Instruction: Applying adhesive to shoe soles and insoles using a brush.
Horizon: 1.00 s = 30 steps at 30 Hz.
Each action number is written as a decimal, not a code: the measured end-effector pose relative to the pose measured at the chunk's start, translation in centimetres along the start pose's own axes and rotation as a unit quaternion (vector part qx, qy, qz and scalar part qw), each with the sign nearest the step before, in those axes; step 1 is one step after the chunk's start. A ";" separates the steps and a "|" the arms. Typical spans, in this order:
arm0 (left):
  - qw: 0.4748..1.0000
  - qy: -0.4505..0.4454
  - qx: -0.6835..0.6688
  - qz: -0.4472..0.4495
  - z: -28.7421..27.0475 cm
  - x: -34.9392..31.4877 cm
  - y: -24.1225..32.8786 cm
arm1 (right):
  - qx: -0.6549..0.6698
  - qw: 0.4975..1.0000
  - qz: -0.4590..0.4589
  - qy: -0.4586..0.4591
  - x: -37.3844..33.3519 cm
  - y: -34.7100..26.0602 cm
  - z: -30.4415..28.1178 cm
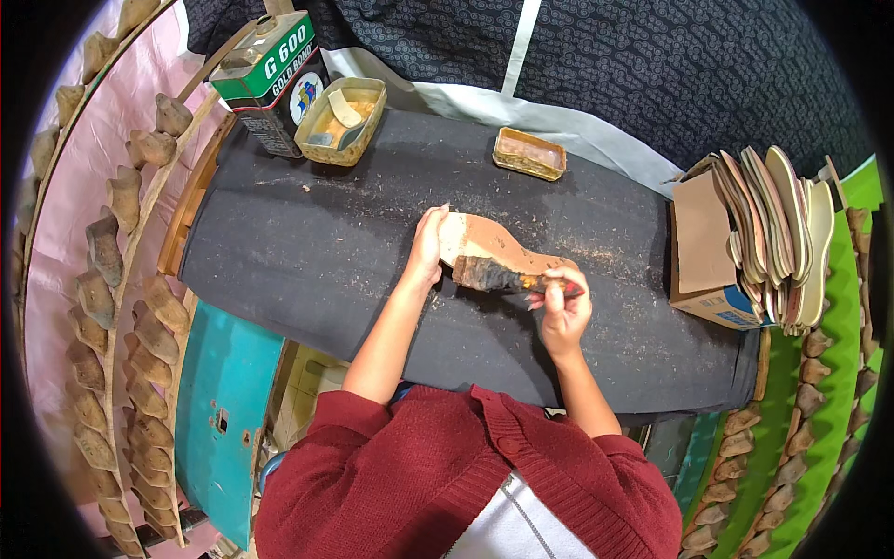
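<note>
Carton [700, 233] of stacked soles [765, 224] seen at right; whether brushed, cannot be told. Single sole [492, 237] held by edge in left hand [427, 246], mid-frame, brown with pale end. Brush [486, 275] gripped by fingers of right hand [564, 315], over sole. Brushing judged unfinished.

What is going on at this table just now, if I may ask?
A person in a dark red knitted cardigan holds a tan, sole-shaped piece by its left end in the left hand. The right hand grips a dark, crusted, brush-like tool over the piece's near edge; whether they touch is unclear. Both are above a table covered in black cloth. At its right end stands a brown cardboard box of pale sole-shaped pieces.
</note>
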<state>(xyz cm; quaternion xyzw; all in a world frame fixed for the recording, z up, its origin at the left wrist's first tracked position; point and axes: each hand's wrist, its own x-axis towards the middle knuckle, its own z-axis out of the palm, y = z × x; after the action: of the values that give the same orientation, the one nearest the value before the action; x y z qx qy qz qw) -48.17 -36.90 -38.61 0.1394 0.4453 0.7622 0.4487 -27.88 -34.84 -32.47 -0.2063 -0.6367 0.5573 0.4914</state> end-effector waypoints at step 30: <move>0.999 0.018 -0.027 0.024 0.4 -0.3 0.2 | -0.154 0.984 -0.087 -0.018 1.7 0.4 -1.9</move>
<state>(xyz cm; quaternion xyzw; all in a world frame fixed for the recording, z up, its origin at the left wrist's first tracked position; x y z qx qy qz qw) -47.86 -36.96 -38.14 0.1246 0.4291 0.7870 0.4255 -27.14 -32.40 -32.40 -0.2136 -0.7393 0.4114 0.4884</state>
